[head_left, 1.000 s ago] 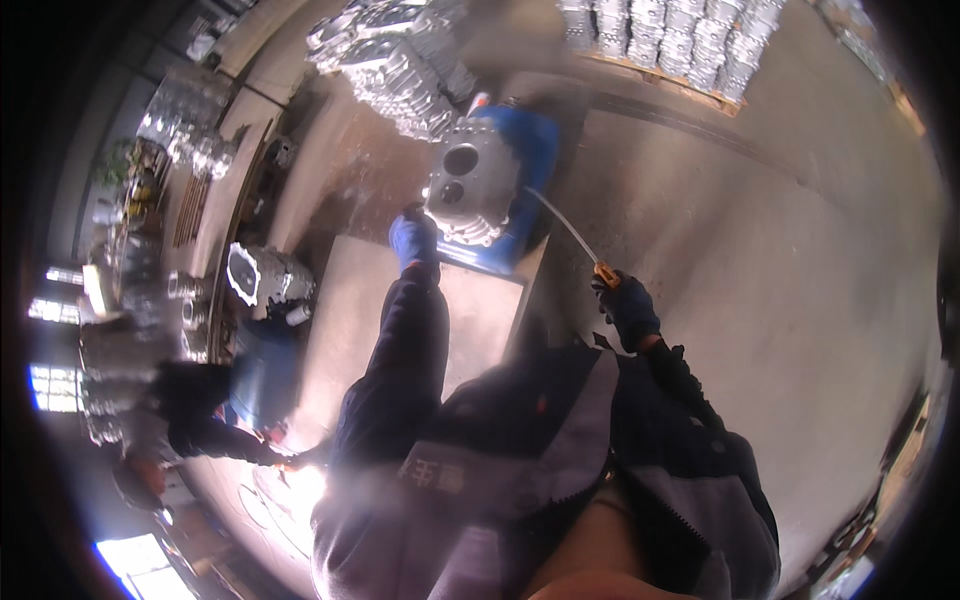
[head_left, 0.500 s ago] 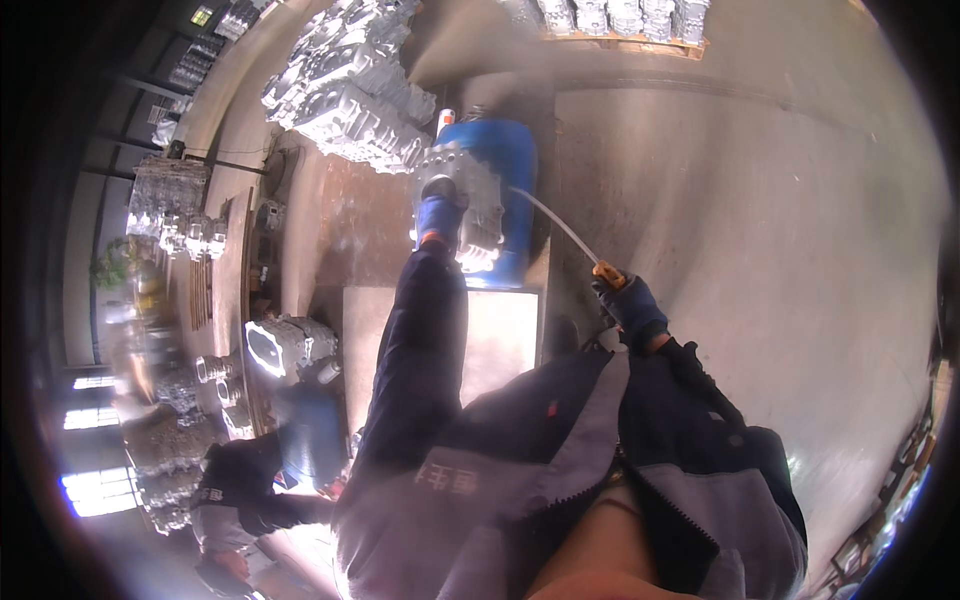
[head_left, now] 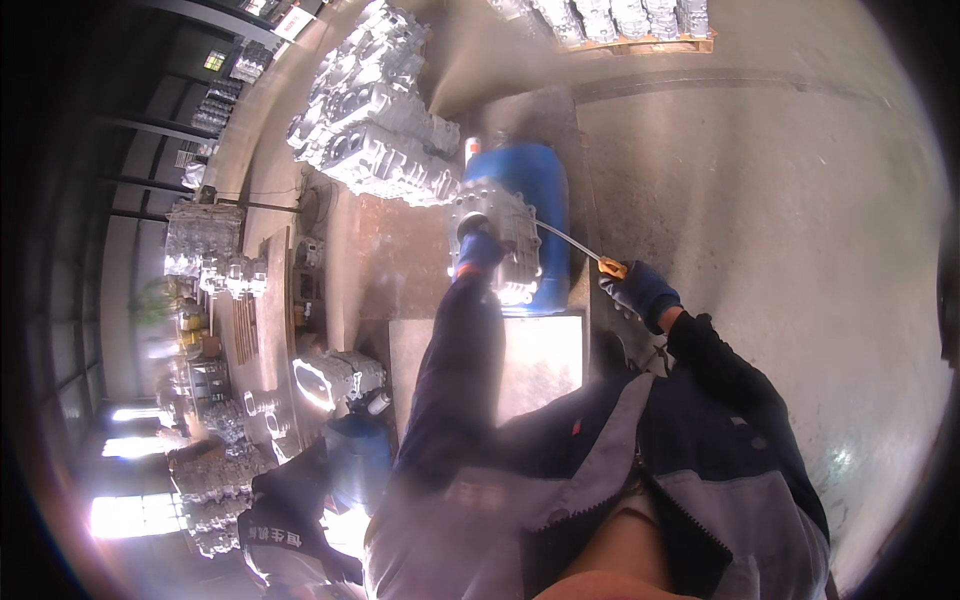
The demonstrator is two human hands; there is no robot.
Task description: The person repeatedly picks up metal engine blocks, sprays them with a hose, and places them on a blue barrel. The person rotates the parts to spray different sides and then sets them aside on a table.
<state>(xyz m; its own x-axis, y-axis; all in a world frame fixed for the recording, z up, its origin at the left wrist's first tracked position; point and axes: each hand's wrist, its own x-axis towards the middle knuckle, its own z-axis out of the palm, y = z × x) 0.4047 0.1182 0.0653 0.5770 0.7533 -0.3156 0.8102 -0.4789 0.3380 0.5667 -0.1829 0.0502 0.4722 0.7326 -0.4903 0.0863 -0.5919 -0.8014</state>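
My left hand point(head_left: 481, 250), in a blue glove, is closed on the rim of a round opening in a silver metal casting point(head_left: 518, 235). The casting rests on top of a blue plastic barrel point(head_left: 556, 195) that appears to lie on its side. In my right hand point(head_left: 643, 293), also gloved, is a long thin file-like tool point(head_left: 570, 241) with an orange handle. Its shaft slants up and left to the casting's right edge. Whether the tip touches or goes inside the casting cannot be made out.
A heap of silver castings point(head_left: 375, 120) stands just beyond on the left. More castings point(head_left: 650, 20) sit on a pallet at the back. A pale board point(head_left: 545, 365) lies nearer me. At lower left, another person point(head_left: 285, 520) is beside a second blue barrel point(head_left: 357, 455).
The whole view has shifted, with the scene now lower and farther right. My right hand is closer to the casting, and less of the tool's shaft shows. My left hand stays on the casting.
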